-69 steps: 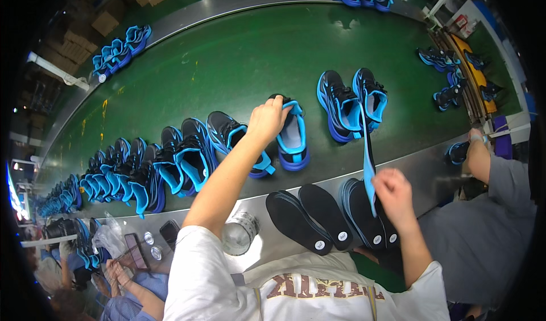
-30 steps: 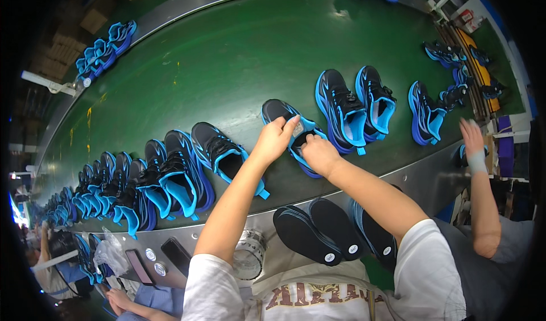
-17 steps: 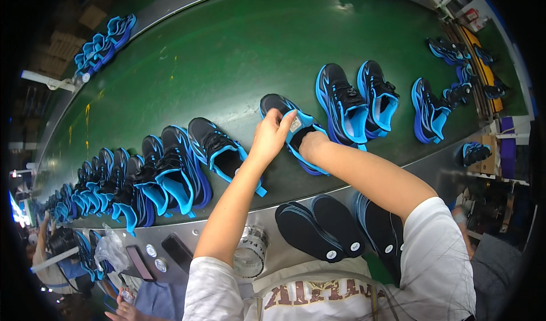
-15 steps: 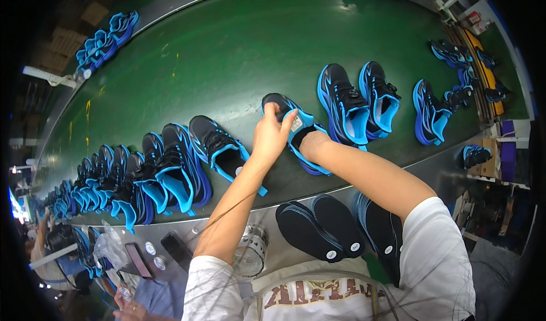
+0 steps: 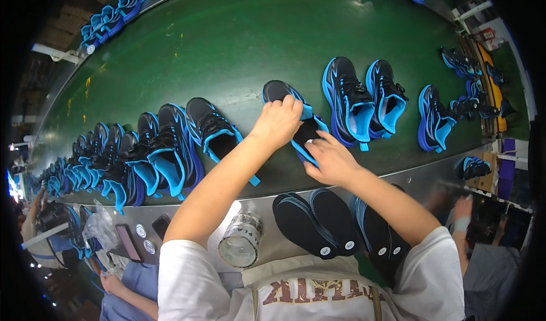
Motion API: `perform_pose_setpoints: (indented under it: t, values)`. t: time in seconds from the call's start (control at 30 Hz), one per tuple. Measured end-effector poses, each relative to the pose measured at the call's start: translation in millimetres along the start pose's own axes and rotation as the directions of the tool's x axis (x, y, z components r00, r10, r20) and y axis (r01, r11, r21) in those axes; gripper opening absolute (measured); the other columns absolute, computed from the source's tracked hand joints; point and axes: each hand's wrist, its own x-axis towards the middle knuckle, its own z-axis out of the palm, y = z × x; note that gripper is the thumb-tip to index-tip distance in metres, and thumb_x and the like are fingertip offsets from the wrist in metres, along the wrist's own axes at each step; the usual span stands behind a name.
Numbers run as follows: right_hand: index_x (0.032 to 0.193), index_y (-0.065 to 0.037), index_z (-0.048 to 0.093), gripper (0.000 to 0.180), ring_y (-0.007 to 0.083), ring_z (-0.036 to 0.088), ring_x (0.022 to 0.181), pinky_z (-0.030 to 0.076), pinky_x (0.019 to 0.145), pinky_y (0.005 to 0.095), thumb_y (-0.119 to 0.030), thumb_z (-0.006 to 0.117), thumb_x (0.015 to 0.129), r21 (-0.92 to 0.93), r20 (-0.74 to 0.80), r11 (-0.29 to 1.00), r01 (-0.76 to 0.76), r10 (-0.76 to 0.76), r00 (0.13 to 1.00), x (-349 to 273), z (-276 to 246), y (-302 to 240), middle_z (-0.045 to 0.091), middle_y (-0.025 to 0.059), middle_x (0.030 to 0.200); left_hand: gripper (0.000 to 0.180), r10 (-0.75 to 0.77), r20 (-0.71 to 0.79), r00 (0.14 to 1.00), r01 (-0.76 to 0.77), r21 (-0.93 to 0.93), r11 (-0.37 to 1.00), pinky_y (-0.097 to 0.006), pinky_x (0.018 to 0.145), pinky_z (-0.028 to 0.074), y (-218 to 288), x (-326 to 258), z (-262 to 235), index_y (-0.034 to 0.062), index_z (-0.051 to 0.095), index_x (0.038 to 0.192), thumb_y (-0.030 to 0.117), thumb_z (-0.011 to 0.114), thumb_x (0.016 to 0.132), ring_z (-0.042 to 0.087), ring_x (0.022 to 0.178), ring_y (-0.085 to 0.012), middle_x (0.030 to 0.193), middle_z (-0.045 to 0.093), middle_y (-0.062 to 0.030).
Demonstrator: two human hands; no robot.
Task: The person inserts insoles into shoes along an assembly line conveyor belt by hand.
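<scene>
Both your hands have come onto 1 shoe [image 5: 293, 119]: left hand [image 5: 278, 123] now clasps its collar, right hand [image 5: 329, 160] presses fingers inside; insole no longer in view.

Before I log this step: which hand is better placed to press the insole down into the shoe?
Probably the right hand: its fingers sit at the shoe opening, while the left hand grips the upper, steadying it.
</scene>
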Motion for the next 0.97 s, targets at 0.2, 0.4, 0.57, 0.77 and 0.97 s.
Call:
perform_pose_setpoints:
  t: [0.2,0.4,0.57,0.77,0.97]
  values:
    - [0.086,-0.003,0.059,0.018,0.0257,0.053,0.1,0.044,0.079,0.0358,-0.009,0.065,0.07,0.136,-0.157,0.981,-0.139,0.16,0.975,-61,8,-17,0.056,0.0078,0.094,0.015,0.172,-0.032,0.985,-0.143,0.417,0.898,-0.031,0.057,0.039,33,-35,-9,0.0073,0.05,0.081,0.015,0.055,0.069,0.05,0.065,-0.0194,0.075,0.047,-0.0053]
    - [0.092,-0.003,0.06,0.021,0.0231,0.051,0.104,0.042,0.082,0.0337,-0.008,0.063,0.072,0.109,-0.169,0.986,-0.127,0.144,0.975,-73,15,-22,0.056,0.0067,0.101,0.022,0.343,-0.149,0.927,-0.225,0.512,0.829,-0.029,0.053,0.035,35,-50,-1,0.0041,0.055,0.084,0.016,0.054,0.066,0.045,0.061,-0.0165,0.075,0.047,-0.0035]
    - [0.093,-0.004,0.058,0.021,0.0249,0.051,0.105,0.041,0.083,0.0355,-0.009,0.061,0.073,0.099,-0.165,0.986,-0.137,0.152,0.975,-51,1,-12,0.057,0.0074,0.1,0.011,0.215,0.07,0.974,-0.208,0.649,0.731,-0.03,0.053,0.037,28,-15,6,0.0092,0.054,0.075,0.02,0.051,0.072,0.052,0.06,-0.0164,0.072,0.052,-0.0044]
    - [0.096,-0.005,0.055,0.026,0.0236,0.05,0.106,0.035,0.09,0.04,-0.009,0.061,0.071,0.061,-0.114,0.991,-0.115,0.122,0.986,-41,-6,-11,0.057,0.0075,0.099,0.01,0.296,0.238,0.925,-0.374,0.438,0.818,-0.033,0.054,0.045,6,6,-9,0.0064,0.054,0.075,0.016,0.05,0.074,0.06,0.065,-0.0202,0.071,0.056,-0.0074]
    - [0.123,0.0,0.041,0.07,0.0288,0.035,0.122,0.012,0.105,0.0474,-0.026,0.066,0.063,-0.394,0.472,0.919,-0.002,0.204,0.858,5,-16,-14,0.025,0.0205,0.137,0.011,0.003,-0.079,0.997,-0.02,-0.217,0.976,-0.036,0.055,0.044,10,-5,-25,0.0038,0.053,0.073,0.015,0.052,0.074,0.059,0.064,-0.0245,0.071,0.058,-0.0106]
